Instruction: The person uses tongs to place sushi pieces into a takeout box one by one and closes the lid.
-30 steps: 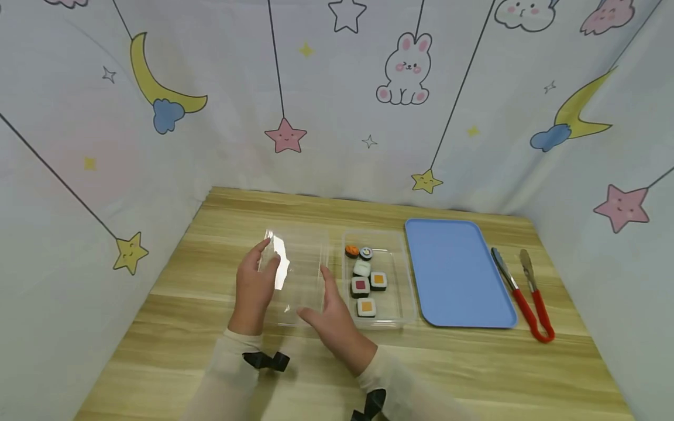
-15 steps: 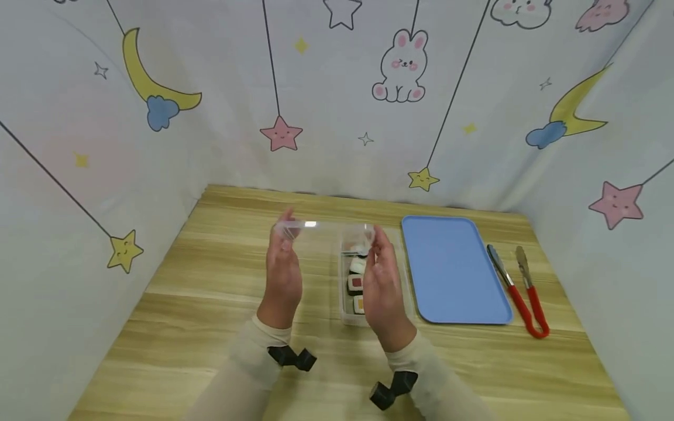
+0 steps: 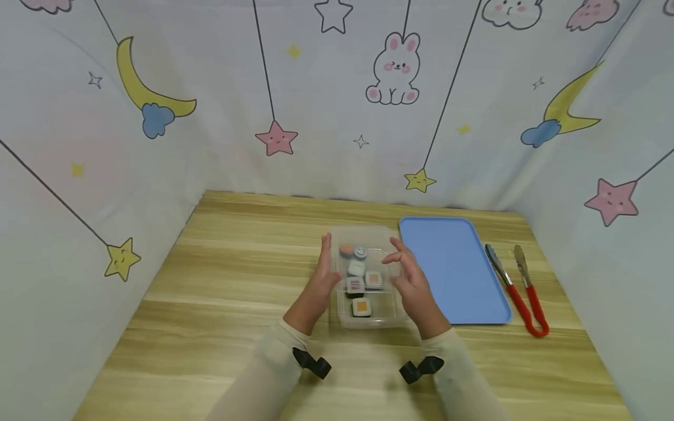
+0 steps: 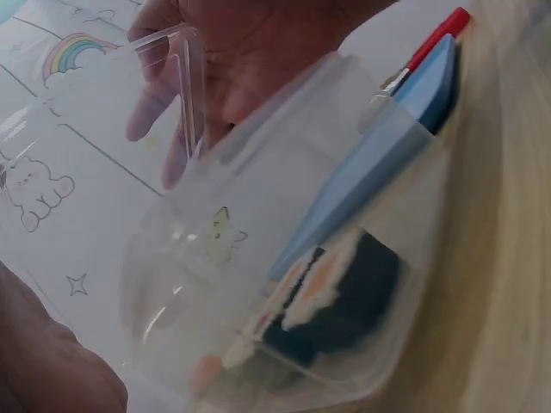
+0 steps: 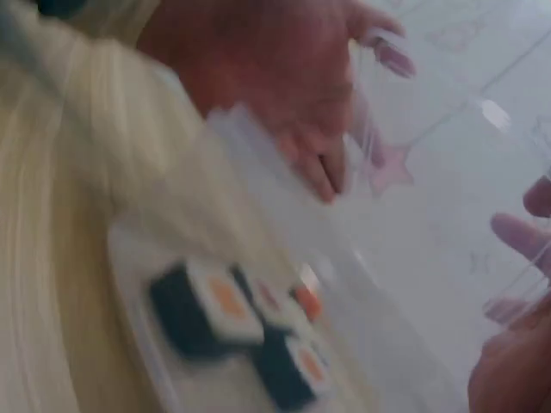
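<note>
A clear plastic lid (image 3: 363, 235) hovers over the clear plastic box (image 3: 371, 322), held between my two hands. My left hand (image 3: 317, 287) holds the lid's left side, its fingers pointing away from me. On the right side my right hand (image 3: 417, 286) holds the opposite edge, fingers spread and bent. Inside the box sit several toy sushi pieces, including an orange-centred roll (image 3: 361, 307) nearest me. Through the lid the farther pieces look hazy. In the left wrist view, a gap shows between the lid's edge (image 4: 194, 95) and the box.
A blue tray (image 3: 453, 269) lies just right of the box. Beyond it rest red-handled tongs (image 3: 534, 310), spread apart. The wooden table (image 3: 226, 275) extends to the left, and a patterned white curtain (image 3: 337, 164) stands behind and at both sides.
Both hands have taken hold of the lid at the box's left, lifted it, and carried it right and over the box. The lid was tilted up half a second ago and now lies flatter.
</note>
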`<control>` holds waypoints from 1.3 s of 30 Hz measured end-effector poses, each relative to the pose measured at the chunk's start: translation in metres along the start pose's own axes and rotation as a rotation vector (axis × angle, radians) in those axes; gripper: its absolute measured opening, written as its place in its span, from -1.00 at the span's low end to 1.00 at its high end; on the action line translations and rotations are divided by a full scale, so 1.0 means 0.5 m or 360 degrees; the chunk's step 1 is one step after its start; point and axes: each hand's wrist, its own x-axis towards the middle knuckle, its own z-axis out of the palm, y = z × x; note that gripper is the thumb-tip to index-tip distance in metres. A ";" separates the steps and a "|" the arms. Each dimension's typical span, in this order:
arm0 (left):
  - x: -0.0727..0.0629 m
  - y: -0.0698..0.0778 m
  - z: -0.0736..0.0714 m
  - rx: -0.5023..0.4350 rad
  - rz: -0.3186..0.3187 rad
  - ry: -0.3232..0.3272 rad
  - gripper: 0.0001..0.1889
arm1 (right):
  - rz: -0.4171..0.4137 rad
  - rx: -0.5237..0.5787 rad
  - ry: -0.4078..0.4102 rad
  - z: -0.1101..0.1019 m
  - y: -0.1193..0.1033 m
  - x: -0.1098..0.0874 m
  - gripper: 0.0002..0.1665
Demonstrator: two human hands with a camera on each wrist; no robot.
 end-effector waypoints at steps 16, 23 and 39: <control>-0.060 -0.061 0.043 0.0739 0.0165 0.0026 0.12 | -0.0066 -0.0798 -0.0211 -0.051 0.071 -0.068 -0.28; -0.069 -0.057 0.040 0.0812 0.0076 -0.0045 0.16 | -0.0035 -0.0801 -0.0228 -0.055 0.080 -0.078 -0.22; -0.063 -0.054 0.020 0.0958 -0.0129 -0.0107 0.23 | -0.0040 -0.0556 -0.0270 -0.056 0.117 -0.094 -0.27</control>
